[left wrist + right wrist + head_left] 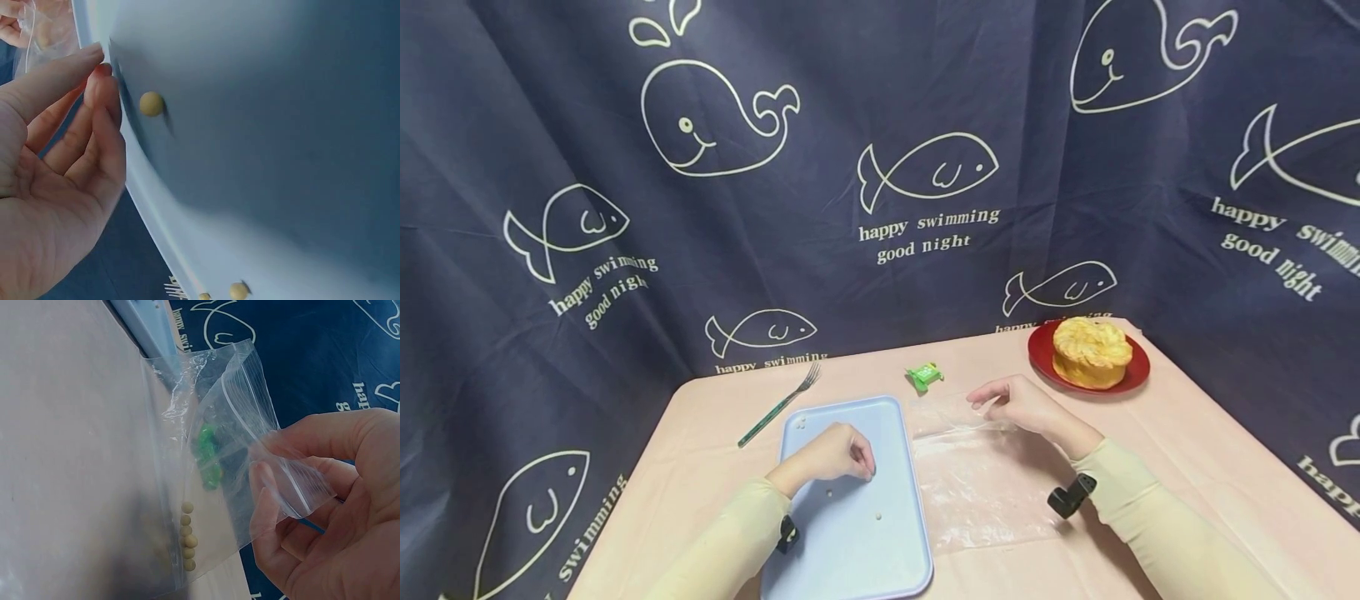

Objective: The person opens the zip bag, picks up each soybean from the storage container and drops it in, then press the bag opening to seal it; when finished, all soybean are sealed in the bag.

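My right hand (1018, 404) pinches the zip edge of a clear zip bag (169, 444) between thumb and fingers, at its far side in the head view. Several small round beige balls (187, 528) lie in a row at a fold of the bag in the right wrist view. My left hand (842, 454) is over the light blue tray (880, 567), fingers bent in and thumb tip close to the forefinger; I cannot tell if anything is between them. Beside those fingertips, a beige ball (151, 104) lies on the tray. More balls (878, 517) are scattered across it.
A fork (778, 412) with a green handle lies left of the tray. Behind the bag is a small green wrapped packet (925, 377). At the back right, a red plate (1039, 354) bears a round golden cake (1092, 357). A dark fish-print curtain (925, 292) hangs behind the pink tabletop.
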Demonstrator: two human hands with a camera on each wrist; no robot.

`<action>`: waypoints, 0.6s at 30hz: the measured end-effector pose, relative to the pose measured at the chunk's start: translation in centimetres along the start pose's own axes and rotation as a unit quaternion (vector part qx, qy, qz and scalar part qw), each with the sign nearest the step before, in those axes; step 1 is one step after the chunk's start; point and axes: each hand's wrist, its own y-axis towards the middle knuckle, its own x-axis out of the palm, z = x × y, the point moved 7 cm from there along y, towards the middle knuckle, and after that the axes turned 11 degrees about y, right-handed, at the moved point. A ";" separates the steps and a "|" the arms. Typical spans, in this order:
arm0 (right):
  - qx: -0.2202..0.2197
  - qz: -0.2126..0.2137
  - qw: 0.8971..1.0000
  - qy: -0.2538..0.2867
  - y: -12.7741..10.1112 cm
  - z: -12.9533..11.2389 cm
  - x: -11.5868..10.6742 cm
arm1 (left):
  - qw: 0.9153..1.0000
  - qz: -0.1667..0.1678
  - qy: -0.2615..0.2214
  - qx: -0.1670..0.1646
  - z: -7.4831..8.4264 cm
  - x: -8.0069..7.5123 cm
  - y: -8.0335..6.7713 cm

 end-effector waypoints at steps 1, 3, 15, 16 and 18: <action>0.000 0.000 1.000 0.000 0.0 0.0 0.0 | 1.000 0.003 -0.002 0.001 0.1 -0.2 0.1; -0.002 0.001 1.000 -0.003 0.0 0.0 0.0 | 1.000 0.014 -0.007 0.003 0.3 -0.6 0.4; 0.000 0.000 1.000 0.003 0.0 0.1 -0.2 | 0.987 0.153 -0.037 0.020 3.6 -4.5 3.4; 0.001 0.000 1.000 0.005 0.0 0.0 -0.1 | 0.985 0.166 -0.035 0.016 3.9 -4.6 3.8; 0.004 0.000 1.000 0.008 0.0 0.0 -0.1 | 0.982 0.185 -0.037 0.010 4.3 -4.8 4.5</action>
